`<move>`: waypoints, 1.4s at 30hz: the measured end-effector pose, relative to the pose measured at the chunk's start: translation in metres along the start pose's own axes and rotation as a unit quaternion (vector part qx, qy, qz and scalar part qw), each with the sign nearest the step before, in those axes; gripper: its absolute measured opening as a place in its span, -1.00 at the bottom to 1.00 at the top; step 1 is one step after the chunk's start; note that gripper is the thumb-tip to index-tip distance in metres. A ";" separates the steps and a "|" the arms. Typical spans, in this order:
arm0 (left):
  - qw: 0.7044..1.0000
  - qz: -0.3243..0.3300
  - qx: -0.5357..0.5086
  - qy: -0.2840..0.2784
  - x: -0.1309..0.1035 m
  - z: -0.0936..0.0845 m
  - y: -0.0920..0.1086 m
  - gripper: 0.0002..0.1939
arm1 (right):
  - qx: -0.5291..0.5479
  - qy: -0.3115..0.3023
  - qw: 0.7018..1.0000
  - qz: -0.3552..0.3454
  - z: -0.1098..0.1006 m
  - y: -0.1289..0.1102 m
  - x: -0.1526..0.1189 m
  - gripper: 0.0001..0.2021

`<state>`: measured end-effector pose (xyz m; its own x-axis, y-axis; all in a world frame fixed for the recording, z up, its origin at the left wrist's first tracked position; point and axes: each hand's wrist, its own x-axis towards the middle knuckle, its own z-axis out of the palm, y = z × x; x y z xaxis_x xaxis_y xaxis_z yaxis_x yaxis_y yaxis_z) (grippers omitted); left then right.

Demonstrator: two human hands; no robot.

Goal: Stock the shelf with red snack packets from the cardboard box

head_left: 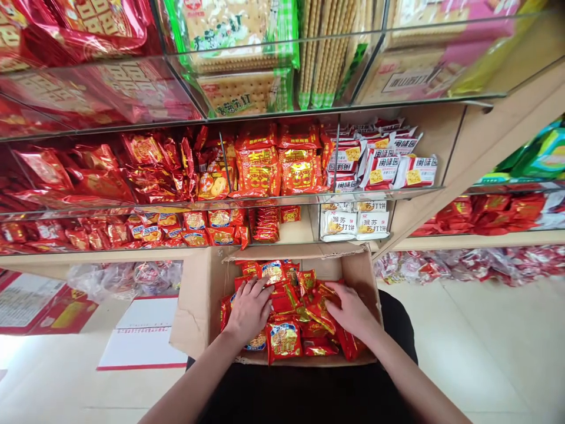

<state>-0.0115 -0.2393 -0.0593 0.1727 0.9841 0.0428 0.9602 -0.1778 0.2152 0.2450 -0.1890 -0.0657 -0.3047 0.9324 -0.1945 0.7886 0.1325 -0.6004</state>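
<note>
An open cardboard box (pixel 194 300) rests on the person's lap, holding many small red and gold snack packets (pixel 283 339). My left hand (pixel 251 307) lies over the packets on the left side of the box, palm down, its fingers slightly spread and touching the wrappers. On the right side, my right hand (pixel 351 309) reaches in with thumb and fingers apart around a red and gold packet (pixel 320 311). The undersides of both hands are hidden.
Just beyond the box, a low shelf (pixel 300 231) holds red packets and white cracker packs (pixel 338 225). Clear-fronted shelves of snacks rise above. Plastic-wrapped bags (pixel 132 278) and a white and red flat carton (pixel 141 333) lie at the left.
</note>
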 end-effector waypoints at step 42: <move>0.845 -0.094 -0.511 -0.124 -0.017 -0.031 0.051 -0.60 | 0.329 -0.137 0.934 -0.036 0.000 -0.047 -0.028 -0.66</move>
<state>0.0278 -0.2651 -0.0184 0.2007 0.9431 -0.2650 0.3059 0.1967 0.9315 0.2165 -0.2213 -0.0324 -0.5397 0.7965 -0.2726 0.2902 -0.1279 -0.9484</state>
